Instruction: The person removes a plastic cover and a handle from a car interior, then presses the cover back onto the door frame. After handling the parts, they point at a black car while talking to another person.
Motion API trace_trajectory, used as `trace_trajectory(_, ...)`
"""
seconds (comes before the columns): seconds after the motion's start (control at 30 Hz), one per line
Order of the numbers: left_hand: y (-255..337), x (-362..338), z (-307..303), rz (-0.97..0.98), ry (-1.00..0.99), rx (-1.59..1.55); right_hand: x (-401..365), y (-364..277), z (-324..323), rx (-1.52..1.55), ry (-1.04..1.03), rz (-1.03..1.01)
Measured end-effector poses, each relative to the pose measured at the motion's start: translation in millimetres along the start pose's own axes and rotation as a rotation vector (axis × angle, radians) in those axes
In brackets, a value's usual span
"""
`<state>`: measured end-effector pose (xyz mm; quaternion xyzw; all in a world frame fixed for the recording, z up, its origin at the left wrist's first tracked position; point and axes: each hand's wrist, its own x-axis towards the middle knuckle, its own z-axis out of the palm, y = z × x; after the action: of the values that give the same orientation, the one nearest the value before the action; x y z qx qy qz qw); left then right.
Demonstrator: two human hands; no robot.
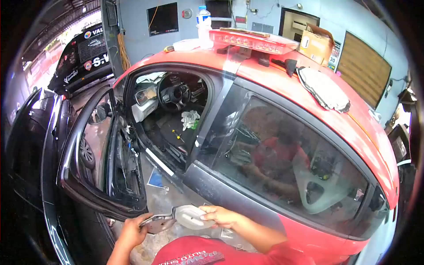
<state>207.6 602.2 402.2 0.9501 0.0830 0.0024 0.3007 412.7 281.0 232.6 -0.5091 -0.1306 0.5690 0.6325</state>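
Observation:
Low in the middle, my right hand (218, 216) is closed on the edge of a pale grey oval piece (191, 217) with small dark marks on its face. My left hand (134, 230) grips the end of a brownish, dark-edged flat piece (160, 224). The two pieces meet, or overlap in this view, in front of my red shirt. Some of my left fingers are hidden behind what they hold. Beyond my hands stands a red car with its black-framed front door (70, 176) swung open and a dark rear door (247, 185) beside me.
Inside the car are a steering wheel (174, 95), a white cloth (190, 119) and a yellow screwdriver (178, 135). On the roof sit a light bar (251, 40), a bottle (203, 17), a cardboard box (316, 46) and a white pad (324, 88). A black vehicle stands at left.

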Motion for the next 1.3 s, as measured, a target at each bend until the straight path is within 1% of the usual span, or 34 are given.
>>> trace_trajectory(0.03, -7.5, -2.3, -3.4, 0.074, 0.012, 0.016, -1.6, 7.6, -11.7, -0.067, -0.057, -0.064)
trace_trajectory(0.07, -6.5, -4.7, -9.6, 0.074, 0.010, 0.014, -30.0, -28.0, 2.0, -0.129, 0.051, -0.018)
trace_trajectory(0.1, -3.4, -10.1, -19.6, 0.014, -0.002, -0.038, -33.6, -29.4, -13.9, -0.191, 0.009, -0.097)
trace_trajectory(0.13, 0.4, -16.3, -29.4, -0.054, -0.015, -0.089, -51.4, -50.8, -5.9, -0.314, -0.059, -0.173)
trace_trajectory(0.17, 4.7, -19.0, -35.7, -0.064, -0.016, -0.091, -71.2, -78.9, 6.2, -0.436, -0.128, -0.250)
trace_trajectory(0.23, 16.0, -25.7, -46.6, 0.152, 0.043, 0.046, -91.8, -101.3, 8.7, -0.513, -0.143, -0.309)
trace_trajectory(0.27, 20.2, -27.4, -54.1, 0.134, 0.036, 0.025, -108.8, -123.2, 15.6, -0.539, -0.123, -0.281)
trace_trajectory(0.3, 17.7, -31.9, -58.9, 0.102, 0.072, 0.061, -122.2, -134.4, 11.2, -0.592, -0.070, -0.297)
trace_trajectory(0.33, 6.7, -37.4, -66.2, 0.110, 0.151, 0.132, -139.9, -142.2, -1.2, -0.659, -0.021, -0.402)
trace_trajectory(0.37, -7.1, -42.0, -75.6, 0.122, 0.236, 0.204, -156.3, -144.9, -19.7, -0.589, 0.104, -0.497)
trace_trajectory(0.4, -13.6, -50.2, -89.1, -0.017, 0.265, 0.151, -180.8, -153.7, -29.5, -0.537, 0.260, -0.541)
trace_trajectory(0.43, -22.8, -57.0, -100.3, -0.150, 0.290, 0.099, -201.3, -165.4, -23.2, -0.421, 0.356, -0.631)
trace_trajectory(0.47, -45.5, -65.9, -97.5, -0.114, 0.392, 0.158, -215.6, -173.9, -12.8, -0.291, 0.425, -0.703)
trace_trajectory(0.5, -47.1, -66.1, -90.9, -0.089, 0.386, 0.153, -229.1, -176.4, -11.8, -0.342, 0.470, -0.797)
trace_trajectory(0.57, -35.2, -67.9, -78.5, -0.031, 0.468, 0.178, -239.4, -177.7, -5.1, -0.397, 0.552, -0.957)
trace_trajectory(0.6, -25.2, -64.5, -73.0, 0.052, 0.469, 0.266, -243.9, -184.2, 8.0, -0.349, 0.616, -0.983)
trace_trajectory(0.63, -7.4, -59.1, -71.1, 0.043, 0.433, 0.183, -243.5, -194.6, 17.2, -0.430, 0.705, -1.112)
trace_trajectory(0.7, 1.5, -54.1, -67.9, -0.023, 0.385, -0.009, -255.8, -216.3, 24.9, -0.548, 0.840, -1.086)
trace_trajectory(0.73, 7.2, -51.8, -66.2, 0.041, 0.470, 0.047, -255.9, -220.1, 26.1, -0.541, 0.971, -1.139)
trace_trajectory(0.77, 11.7, -50.2, -68.4, 0.050, 0.475, 0.045, -261.8, -227.1, 29.9, -0.543, 0.996, -1.215)
trace_trajectory(0.83, 19.2, -51.4, -76.0, 0.148, 0.524, -0.031, -277.1, -241.7, 27.3, -0.618, 1.108, -1.364)
trace_trajectory(0.87, 18.6, -52.9, -78.8, 0.184, 0.552, 0.042, -283.3, -252.0, 33.2, -0.622, 1.195, -1.435)
trace_trajectory(0.9, 19.2, -53.5, -82.0, 0.179, 0.560, 0.041, -292.4, -262.7, 43.4, -0.622, 1.283, -1.505)
trace_trajectory(0.93, 20.3, -53.4, -85.4, 0.204, 0.579, 0.049, -309.5, -270.5, 49.8, -0.639, 1.314, -1.419)
trace_trajectory(0.97, 22.0, -53.8, -88.5, 0.230, 0.594, 0.058, -317.3, -282.5, 49.6, -0.651, 1.397, -1.503)
trace_trajectory(1.0, 26.9, -56.0, -90.9, 0.223, 0.666, 0.201, -332.0, -293.9, 32.2, -0.820, 1.620, -1.542)
trace_trajectory(1.03, 28.2, -50.6, -93.6, 0.220, 0.665, 0.200, -347.1, -307.4, 18.2, -0.996, 1.841, -1.561)
trace_trajectory(1.1, 29.5, -34.1, -101.8, 0.413, 0.713, 0.120, -362.7, -334.3, 5.0, -1.165, 2.205, -1.446)
trace_trajectory(1.13, 33.9, -44.4, -110.8, 0.443, 0.704, 0.156, -381.0, -366.7, -18.7, -1.799, 2.310, -1.364)
trace_trajectory(1.17, 40.4, -21.6, -115.2, 0.522, 0.697, 0.169, -389.5, -377.3, -44.5, -1.868, 2.301, -1.249)
trace_trajectory(1.23, 27.3, -11.0, -115.2, 0.688, 0.745, 0.344, -395.5, -402.6, -96.7, -2.056, 2.155, -0.716)
trace_trajectory(1.27, 24.2, -9.0, -114.0, 0.755, 0.752, 0.433, -400.7, -409.7, -140.8, -1.959, 1.918, -0.701)
trace_trajectory(1.3, 26.3, -9.7, -112.7, 0.787, 0.720, 0.468, -405.0, -413.1, -167.6, -1.866, 1.709, -0.665)
